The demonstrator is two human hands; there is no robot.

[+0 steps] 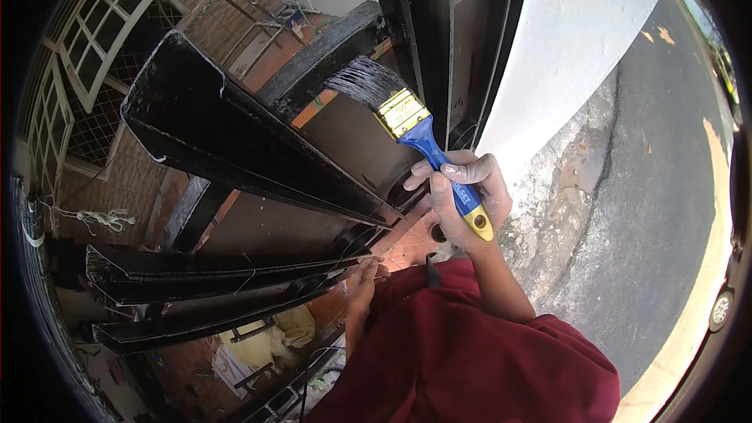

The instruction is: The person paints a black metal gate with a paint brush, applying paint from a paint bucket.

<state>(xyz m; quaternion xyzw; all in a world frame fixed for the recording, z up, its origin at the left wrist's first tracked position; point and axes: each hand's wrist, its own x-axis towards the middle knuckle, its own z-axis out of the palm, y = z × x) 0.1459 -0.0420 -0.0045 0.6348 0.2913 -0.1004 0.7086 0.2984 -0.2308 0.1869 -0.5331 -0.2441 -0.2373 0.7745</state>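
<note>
My right hand [470, 188] grips a flat paintbrush [420, 135] by its blue and yellow handle, bristles pointing up and left. Dark, wet-looking paint coats the bristles, and the metal ferrule is yellow. Behind the brush stands a fence or gate of black metal, with a wide upright channel bar [235, 123] to the left and further uprights [435, 29] beyond. Lower down, my left hand [362, 279] is at a narrower black bar [235, 270]; its fingers are partly hidden, so its grip is unclear. The brush tip appears apart from the bars.
A white wall [564, 23] rises at right, beside rough concrete [564, 188] and an asphalt road [664, 188]. Behind the bars are a tiled floor, an open window [111, 17], a metal frame [258, 29] and yellow cloth [294, 326]. Tied rope [108, 219] hangs at left.
</note>
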